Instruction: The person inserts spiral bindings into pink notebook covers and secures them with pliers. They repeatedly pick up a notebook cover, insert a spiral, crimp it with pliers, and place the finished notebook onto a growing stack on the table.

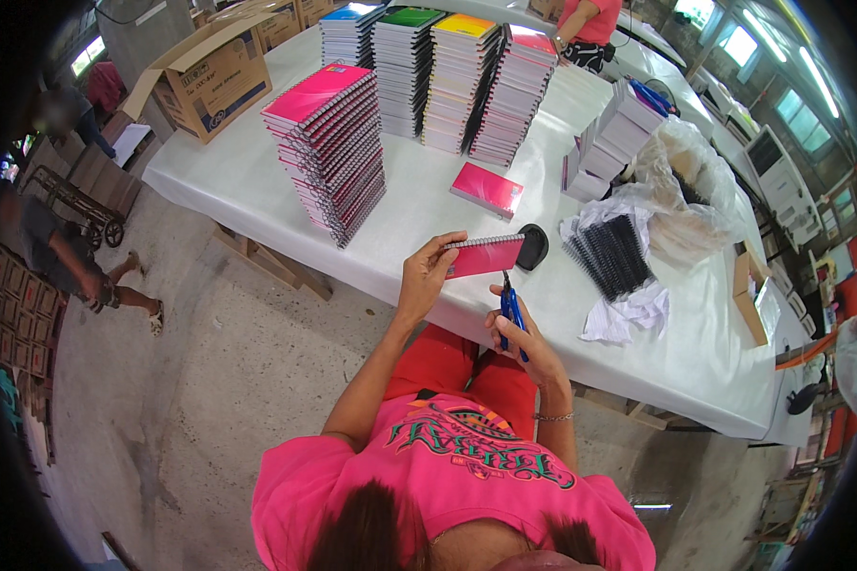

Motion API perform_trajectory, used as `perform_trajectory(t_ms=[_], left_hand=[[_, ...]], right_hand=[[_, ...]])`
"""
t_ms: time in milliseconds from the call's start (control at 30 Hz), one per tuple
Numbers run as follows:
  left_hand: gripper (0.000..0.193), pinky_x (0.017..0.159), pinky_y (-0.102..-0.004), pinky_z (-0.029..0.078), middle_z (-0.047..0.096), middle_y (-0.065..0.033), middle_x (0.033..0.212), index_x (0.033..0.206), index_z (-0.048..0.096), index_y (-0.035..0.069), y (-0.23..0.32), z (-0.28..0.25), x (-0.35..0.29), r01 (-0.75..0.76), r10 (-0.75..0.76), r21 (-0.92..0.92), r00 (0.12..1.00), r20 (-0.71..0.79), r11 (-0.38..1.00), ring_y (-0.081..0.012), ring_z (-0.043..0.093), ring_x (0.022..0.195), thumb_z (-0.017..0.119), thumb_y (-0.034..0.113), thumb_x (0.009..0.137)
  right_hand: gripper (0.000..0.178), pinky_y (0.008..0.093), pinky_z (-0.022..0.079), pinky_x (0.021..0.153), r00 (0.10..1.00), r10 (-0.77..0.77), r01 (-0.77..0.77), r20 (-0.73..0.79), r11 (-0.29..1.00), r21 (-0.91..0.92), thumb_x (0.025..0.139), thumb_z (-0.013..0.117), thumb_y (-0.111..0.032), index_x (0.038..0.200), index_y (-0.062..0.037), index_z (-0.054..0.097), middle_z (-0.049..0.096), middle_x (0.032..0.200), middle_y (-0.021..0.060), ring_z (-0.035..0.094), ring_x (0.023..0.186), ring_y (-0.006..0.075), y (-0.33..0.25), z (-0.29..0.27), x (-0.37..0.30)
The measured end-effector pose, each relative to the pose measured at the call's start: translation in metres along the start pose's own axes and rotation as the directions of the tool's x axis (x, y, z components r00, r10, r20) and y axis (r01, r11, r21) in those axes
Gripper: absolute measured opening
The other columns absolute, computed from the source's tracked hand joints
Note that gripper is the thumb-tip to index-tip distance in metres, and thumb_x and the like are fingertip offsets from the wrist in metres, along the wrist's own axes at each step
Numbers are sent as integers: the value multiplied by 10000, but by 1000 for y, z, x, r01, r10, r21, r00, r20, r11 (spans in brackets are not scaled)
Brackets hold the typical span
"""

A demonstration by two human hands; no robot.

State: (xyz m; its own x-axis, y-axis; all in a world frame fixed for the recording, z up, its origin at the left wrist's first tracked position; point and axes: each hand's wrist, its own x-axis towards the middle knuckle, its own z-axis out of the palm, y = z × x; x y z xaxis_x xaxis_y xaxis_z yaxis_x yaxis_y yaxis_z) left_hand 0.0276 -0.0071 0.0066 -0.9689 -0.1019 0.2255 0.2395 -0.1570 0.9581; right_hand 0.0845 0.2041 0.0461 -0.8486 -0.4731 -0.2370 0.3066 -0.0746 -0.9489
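My left hand (pixel 428 270) grips a pink spiral notebook (pixel 486 258) by its left end, holding it up over the table's near edge with the coil along the top. In my right hand (pixel 531 344) are blue-handled pliers (pixel 512 309), their jaws pointing up close to the notebook's lower right corner. Whether the jaws touch it I cannot tell. Just behind the notebook's right end sits a round black dish (pixel 533 247). A second pink notebook (pixel 487 189) lies flat farther back. To the left rises a tall stack of pink spiral notebooks (pixel 328 143).
Blue, green, yellow and pink notebook stacks (pixel 445 81) stand at the back. Black plastic coils (pixel 611 252) lie on white paper at right, beside clear plastic bags (pixel 690 181) and white page blocks (pixel 611 138). An open cardboard box (pixel 214 81) stands far left. Another person (pixel 588 24) is across the table.
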Motion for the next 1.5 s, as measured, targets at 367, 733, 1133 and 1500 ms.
perform_trajectory(t_ms=[367,733,1133,1500], left_hand=[[444,831,-228,529,649,-102,1150,1341,548,-7,0,3,3,9,-9,-74,1000,4,997,-108,618,990,671,51,919],[325,691,-214,514,689,-28,917,1177,668,-2,-1,4,4,80,-79,64,997,-24,995,-68,616,794,719,162,902],[261,672,-217,499,697,-39,875,1096,697,-24,6,7,4,-2,23,263,997,-77,965,-64,594,759,703,155,906],[210,734,-272,565,748,-126,909,1102,690,-36,65,14,-5,-112,131,276,990,-52,955,-135,710,835,625,33,916]], right_hand=[[651,217,398,665,997,13,-21,-70,993,-114,917,648,-384,1453,-136,375,533,989,18,474,757,73,4,0,0],[758,235,365,670,997,19,-33,-80,985,-168,885,684,-464,1469,-94,373,443,952,-7,435,799,89,5,3,0],[743,289,414,745,979,-133,71,-151,930,-361,883,701,-437,1444,-56,399,494,979,38,496,867,143,-6,15,5],[682,440,419,796,712,-702,276,-20,306,-911,765,789,-328,1337,-80,513,597,1092,118,543,945,320,-32,56,19]])
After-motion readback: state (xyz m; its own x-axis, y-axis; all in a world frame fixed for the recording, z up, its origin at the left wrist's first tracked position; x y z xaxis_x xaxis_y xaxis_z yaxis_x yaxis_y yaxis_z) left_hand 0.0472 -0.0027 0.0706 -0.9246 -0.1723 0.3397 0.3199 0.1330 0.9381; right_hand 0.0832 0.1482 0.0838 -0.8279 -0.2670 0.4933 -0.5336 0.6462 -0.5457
